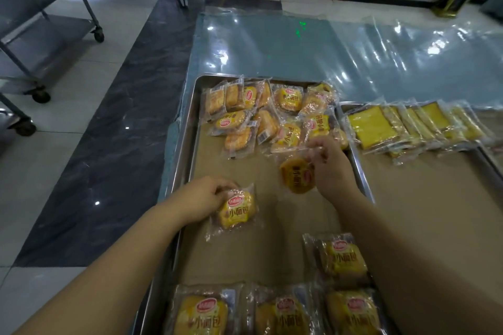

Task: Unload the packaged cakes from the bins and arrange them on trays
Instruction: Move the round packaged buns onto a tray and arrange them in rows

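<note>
L hand (206, 196), R hand (329, 168) pinching cakes (239, 211).

On the left tray (190, 122), about twelve cake packets (290, 98) are piled at the far edge, two are held and four are laid at the near edge. On the right tray (408, 198), about eight yellow slices (371, 125) are lined up.
</note>
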The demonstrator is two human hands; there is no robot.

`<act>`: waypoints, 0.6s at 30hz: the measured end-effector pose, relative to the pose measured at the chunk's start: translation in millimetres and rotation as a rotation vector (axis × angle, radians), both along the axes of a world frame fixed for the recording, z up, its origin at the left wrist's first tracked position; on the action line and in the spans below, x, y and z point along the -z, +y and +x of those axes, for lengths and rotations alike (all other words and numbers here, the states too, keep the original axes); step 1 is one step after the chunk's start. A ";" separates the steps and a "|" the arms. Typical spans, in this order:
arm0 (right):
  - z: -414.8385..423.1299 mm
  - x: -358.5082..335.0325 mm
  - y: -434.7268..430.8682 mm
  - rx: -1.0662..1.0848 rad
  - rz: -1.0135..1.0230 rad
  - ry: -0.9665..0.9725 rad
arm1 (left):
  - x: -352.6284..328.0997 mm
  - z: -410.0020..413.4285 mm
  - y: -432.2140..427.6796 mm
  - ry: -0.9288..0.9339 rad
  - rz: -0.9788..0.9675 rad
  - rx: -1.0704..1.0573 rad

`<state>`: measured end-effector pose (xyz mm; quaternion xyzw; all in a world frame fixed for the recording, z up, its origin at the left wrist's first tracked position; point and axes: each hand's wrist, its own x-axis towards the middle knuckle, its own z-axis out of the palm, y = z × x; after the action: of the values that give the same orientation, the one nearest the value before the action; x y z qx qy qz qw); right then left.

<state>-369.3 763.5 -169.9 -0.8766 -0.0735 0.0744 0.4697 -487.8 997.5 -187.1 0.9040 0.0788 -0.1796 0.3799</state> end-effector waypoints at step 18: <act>-30.9 15.7 4.9 -0.299 -0.691 -0.127 | 20.4 -34.1 -28.8 -0.337 0.475 0.098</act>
<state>-400.2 768.4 -185.6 -0.9657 -0.2000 0.1081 0.1251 -521.9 968.7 -207.5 0.9874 0.0107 -0.0215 0.1564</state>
